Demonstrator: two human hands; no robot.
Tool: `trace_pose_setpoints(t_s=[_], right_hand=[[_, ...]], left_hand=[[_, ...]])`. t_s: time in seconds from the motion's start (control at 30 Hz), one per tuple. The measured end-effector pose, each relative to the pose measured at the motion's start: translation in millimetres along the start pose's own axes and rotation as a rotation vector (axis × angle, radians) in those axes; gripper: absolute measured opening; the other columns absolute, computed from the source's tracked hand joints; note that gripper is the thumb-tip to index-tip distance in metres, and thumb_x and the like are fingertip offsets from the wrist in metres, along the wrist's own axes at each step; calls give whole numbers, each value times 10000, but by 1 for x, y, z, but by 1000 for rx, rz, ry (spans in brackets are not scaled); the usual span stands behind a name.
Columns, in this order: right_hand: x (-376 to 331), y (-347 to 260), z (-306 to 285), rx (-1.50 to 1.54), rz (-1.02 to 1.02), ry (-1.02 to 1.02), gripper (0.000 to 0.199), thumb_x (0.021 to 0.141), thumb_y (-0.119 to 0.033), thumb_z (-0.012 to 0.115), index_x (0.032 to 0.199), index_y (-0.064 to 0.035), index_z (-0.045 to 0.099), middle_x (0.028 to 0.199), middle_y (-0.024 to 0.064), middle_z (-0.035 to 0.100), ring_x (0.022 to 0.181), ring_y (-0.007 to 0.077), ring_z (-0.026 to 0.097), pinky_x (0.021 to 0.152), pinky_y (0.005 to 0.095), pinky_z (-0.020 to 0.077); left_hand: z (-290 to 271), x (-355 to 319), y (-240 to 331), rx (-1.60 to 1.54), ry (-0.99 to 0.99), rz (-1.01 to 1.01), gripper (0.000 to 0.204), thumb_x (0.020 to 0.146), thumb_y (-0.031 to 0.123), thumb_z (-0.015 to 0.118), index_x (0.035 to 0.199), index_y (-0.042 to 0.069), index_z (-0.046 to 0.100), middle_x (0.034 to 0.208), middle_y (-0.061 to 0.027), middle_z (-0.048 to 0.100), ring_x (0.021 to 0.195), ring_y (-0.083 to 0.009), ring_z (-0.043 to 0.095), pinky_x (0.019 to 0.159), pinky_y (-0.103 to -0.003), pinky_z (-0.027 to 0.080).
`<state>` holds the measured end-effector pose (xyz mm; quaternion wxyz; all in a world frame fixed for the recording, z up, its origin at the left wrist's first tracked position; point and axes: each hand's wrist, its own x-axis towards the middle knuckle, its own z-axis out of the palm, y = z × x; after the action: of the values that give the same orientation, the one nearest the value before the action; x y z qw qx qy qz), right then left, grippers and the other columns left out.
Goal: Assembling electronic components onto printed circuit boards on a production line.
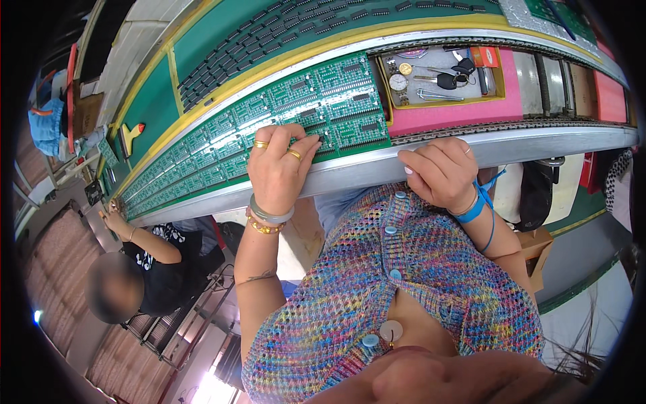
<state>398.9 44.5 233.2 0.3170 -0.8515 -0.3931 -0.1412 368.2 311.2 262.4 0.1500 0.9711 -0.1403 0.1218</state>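
Circuit boards (232, 128) lie under the half-curled left hand (279, 161); right hand (441, 172) loosely fisted, both hands' contents unclear.

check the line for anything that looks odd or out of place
The tray on the pink sheet: it holds keys and a watch, personal-looking items that seem odd right beside the circuit boards. I can make out no spill or damage.
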Motion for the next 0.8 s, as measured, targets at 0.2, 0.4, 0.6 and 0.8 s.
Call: trace_pose_setpoints(t_s=[0.2, 0.4, 0.6, 0.8], right_hand=[[1, -1, 0, 7, 8, -8, 259, 715, -184, 677, 968, -133, 703, 789, -5, 618, 754, 185, 585, 704, 326, 445], [1, 0, -2, -10, 7, -18, 248, 708, -168, 679, 952, -122, 699, 790, 8, 624, 752, 193, 593, 696, 331, 453], [3, -3, -1, -51, 11, -19, 214, 722, -149, 673, 933, -117, 694, 786, 10, 626, 745, 194, 597, 702, 334, 456], [3, -3, -1, -67, -2, -14, 188, 726, -139, 667, 911, -113, 693, 772, 7, 626, 732, 192, 596, 686, 332, 448]], left_hand=[[-9, -5, -9, 10, -25, 25, 232, 654, 73, 780, 872, 130, 724, 872, 0, 623, 790, -205, 557, 658, -328, 484], [-29, 2, -114, 146, 296, -242, 183, 701, 94, 788, 875, 120, 739, 871, -20, 630, 798, -229, 542, 707, -349, 451], [-25, 0, -143, 234, 227, -179, 151, 689, 116, 793, 833, 113, 747, 857, -10, 625, 803, -225, 532, 701, -348, 447], [-26, 0, -138, 245, 243, -134, 165, 689, 96, 792, 841, 126, 735, 863, -6, 625, 803, -225, 542, 696, -343, 449]])
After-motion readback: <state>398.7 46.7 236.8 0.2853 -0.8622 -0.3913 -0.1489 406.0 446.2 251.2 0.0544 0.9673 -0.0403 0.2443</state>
